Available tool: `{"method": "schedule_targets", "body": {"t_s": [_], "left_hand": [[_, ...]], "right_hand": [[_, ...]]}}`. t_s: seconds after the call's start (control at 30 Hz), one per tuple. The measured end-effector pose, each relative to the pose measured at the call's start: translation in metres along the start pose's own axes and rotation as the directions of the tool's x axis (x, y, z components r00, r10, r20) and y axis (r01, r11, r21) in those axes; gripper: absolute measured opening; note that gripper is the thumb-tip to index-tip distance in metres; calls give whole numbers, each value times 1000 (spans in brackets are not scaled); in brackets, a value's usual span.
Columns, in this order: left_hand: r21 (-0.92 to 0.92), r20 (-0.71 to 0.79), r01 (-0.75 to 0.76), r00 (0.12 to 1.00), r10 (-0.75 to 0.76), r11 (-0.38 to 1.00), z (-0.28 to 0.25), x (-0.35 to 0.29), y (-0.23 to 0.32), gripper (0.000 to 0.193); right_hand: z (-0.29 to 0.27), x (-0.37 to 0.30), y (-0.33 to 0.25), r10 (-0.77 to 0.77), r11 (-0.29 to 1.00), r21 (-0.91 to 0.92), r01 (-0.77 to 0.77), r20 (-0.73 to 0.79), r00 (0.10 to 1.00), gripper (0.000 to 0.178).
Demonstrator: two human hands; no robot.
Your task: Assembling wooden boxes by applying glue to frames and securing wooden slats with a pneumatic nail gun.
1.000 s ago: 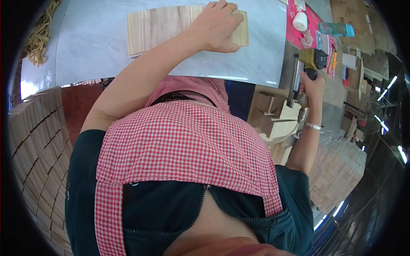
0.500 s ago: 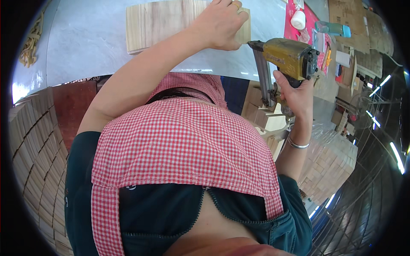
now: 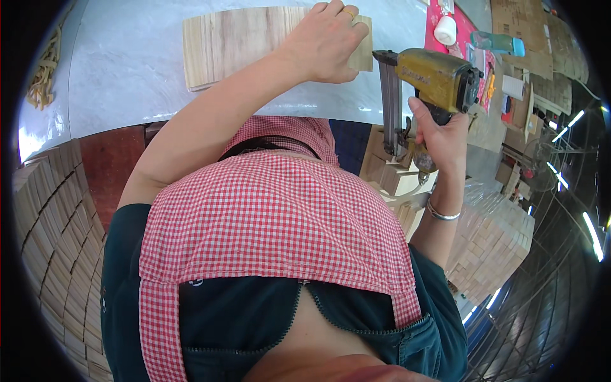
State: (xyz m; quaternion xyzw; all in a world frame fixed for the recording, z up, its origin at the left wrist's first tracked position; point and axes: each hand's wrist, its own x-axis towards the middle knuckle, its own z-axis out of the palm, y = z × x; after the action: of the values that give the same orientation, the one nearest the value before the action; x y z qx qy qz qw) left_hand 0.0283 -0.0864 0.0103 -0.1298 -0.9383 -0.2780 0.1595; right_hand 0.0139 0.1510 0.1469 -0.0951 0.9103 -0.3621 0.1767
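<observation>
A pale wooden board (image 3: 245, 39) lies on the white table, its grain streaked with brown; a seam along its near edge suggests layers. My left hand (image 3: 326, 46) is closed over the board's right end, thumb toward the near edge and fingers toward the far one. In my right hand (image 3: 443, 141) is a yellow and black air nailer (image 3: 429, 75), gripped by its handle with the long magazine pointing down toward me. The nailer's nose sits just right of the board's right end; whether it touches cannot be told.
The white table (image 3: 121, 70) has its near edge at my waist. Tan strips (image 3: 46, 73) lie far left. On the right are a pink sheet (image 3: 435, 19), a white bottle (image 3: 444, 30) and a teal bottle (image 3: 496, 43). Stacked wood (image 3: 57, 235) stands left, a wrapped stack (image 3: 490, 239) right.
The nailer's nose has moved away from me and slightly right, off the spot by my left thumb. The board and table edge sit a little lower in view; my left hand keeps its grip.
</observation>
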Motion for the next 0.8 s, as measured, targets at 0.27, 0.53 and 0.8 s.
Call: {"method": "schedule_targets", "body": {"t_s": [0.27,0.53,0.8], "left_hand": [[-9,77,26,997,-25,1000,-4,2,2,50],[90,-30,47,999,-45,995,4,-4,5,52],[185,-183,119,980,-84,976,11,-7,9,53]], "right_hand": [[1,11,-1,37,999,-18,-36,12,999,21],[-2,16,-9,77,997,5,-78,65,995,24],[-13,37,-29,77,995,-70,-70,102,992,26]]}}
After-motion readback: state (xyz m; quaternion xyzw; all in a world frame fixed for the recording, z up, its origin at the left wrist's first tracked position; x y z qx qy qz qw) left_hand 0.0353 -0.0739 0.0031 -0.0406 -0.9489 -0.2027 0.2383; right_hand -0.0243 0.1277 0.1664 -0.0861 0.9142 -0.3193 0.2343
